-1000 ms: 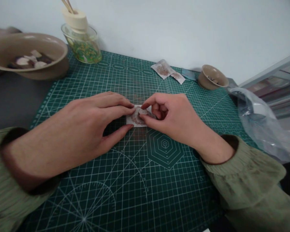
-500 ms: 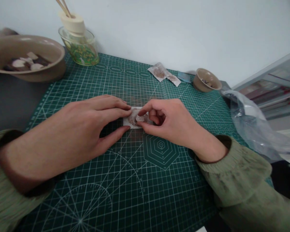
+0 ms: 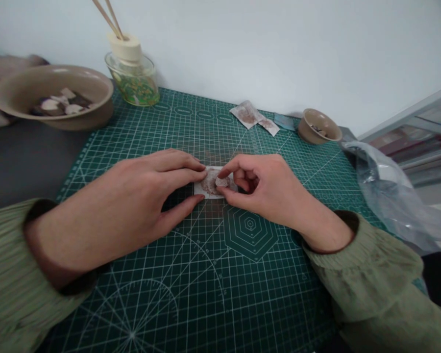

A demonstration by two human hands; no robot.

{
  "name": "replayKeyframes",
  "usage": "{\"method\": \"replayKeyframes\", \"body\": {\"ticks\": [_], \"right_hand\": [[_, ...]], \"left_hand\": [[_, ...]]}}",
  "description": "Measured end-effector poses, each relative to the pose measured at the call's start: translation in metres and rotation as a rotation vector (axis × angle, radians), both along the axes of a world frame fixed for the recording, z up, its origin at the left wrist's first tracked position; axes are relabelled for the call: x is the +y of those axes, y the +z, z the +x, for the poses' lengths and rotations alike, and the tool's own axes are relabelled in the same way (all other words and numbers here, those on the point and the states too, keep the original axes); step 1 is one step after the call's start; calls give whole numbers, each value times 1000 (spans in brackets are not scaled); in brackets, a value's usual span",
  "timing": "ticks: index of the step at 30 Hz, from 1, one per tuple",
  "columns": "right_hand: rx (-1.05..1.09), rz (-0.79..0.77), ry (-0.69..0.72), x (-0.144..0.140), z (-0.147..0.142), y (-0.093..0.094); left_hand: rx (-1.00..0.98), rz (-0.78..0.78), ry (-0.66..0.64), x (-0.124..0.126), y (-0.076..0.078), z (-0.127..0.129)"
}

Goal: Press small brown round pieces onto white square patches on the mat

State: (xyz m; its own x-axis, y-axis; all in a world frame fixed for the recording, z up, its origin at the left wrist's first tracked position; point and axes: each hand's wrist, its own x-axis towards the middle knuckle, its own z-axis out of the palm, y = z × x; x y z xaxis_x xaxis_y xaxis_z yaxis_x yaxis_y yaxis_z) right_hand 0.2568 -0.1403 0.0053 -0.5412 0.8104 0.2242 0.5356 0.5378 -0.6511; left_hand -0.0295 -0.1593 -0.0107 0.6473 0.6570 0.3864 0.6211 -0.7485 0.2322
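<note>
- Head view looks down on a green cutting mat [image 3: 213, 274] printed with a white grid, a hexagon and arcs; small ovals of print along its far edge are too blurred to read.
- A small white card [image 3: 210, 185] with a brownish patch lies flat near the middle of the mat, just beyond the hexagon.
- Left hand [image 3: 139, 201] lies flat on the mat, its fingers together and pressing the card's left edge, thumb at the card's near corner.
- Right hand [image 3: 264, 189] has its thumb and forefinger pinched on a small pale round piece [image 3: 220, 182] resting on the card; the other fingers are curled in.
- Beyond the card, toward the mat's far edge, lie two small packets [image 3: 255, 116], with a small tan bowl [image 3: 319, 126] just off the mat's far right corner.
- A large tan bowl [image 3: 55, 95] of pale and dark pieces sits off the mat's far left corner, with a glass jar [image 3: 134, 78] holding sticks beside it.
- A clear plastic bag [image 3: 389, 196] crowds the mat's right edge.
- Open mat shows nearer than the hexagon, between the two sleeves.
</note>
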Motion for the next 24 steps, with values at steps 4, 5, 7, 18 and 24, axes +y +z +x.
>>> {"method": "replayKeyframes", "body": {"ticks": [4,5,7,18,24], "right_hand": [[7,15,-5,1,0,-1],[8,22,-9,2,1,-1],[7,32,-26,2,1,-2],[25,34,12,2,-7,-3],[-1,11,18,3,-1,-1]], "left_hand": [[9,16,-12,-1,1,1],[9,9,-12,-1,1,1],[3,4,-11,-2,1,1],[-18,45,-31,1,-4,2],[-25,-17,-19,2,-2,1]]}}
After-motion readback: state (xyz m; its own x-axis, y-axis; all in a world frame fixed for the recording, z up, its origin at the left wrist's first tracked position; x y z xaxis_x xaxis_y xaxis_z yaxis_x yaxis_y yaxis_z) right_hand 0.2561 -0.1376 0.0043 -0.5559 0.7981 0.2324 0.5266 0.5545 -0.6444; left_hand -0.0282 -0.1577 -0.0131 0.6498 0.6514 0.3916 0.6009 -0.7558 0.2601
